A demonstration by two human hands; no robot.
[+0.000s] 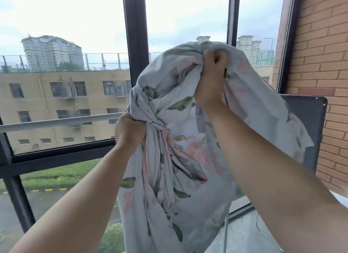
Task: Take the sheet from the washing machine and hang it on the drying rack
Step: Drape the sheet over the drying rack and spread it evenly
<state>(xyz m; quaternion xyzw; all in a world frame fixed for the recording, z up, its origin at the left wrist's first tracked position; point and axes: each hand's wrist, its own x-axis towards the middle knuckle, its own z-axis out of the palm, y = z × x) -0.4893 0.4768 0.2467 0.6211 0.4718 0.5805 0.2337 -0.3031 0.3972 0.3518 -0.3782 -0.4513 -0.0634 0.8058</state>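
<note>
1. Two bare hands hold a bunched sheet [178,158] up in front of a tall window, seen from the head camera. The left grip [130,132] is a fist curled round a gathered twist of cloth, lower down. The right grip [212,77] is higher, its fingers closed on a fold at the top of the bundle.
2. Pale grey-blue with pink flowers and green leaves, the sheet hangs between and below the hands in deep folds. Its lower end runs out of view. It is not yet spread over any rack.
3. It looks soft and limp, and is probably damp and fairly heavy from the wash. It will sag and not hold a shape. The twisted middle is a poor hold. Taking an edge or corner in each hand, well apart, should open it.
4. The room appears to be a glazed balcony, with a dark window frame [135,36], a brick wall [320,64] on the right and a grey floor [244,234] below. A pale horizontal bar [56,122] crosses the window just beside the left grip. Whether it belongs to the drying rack cannot be told.
</note>
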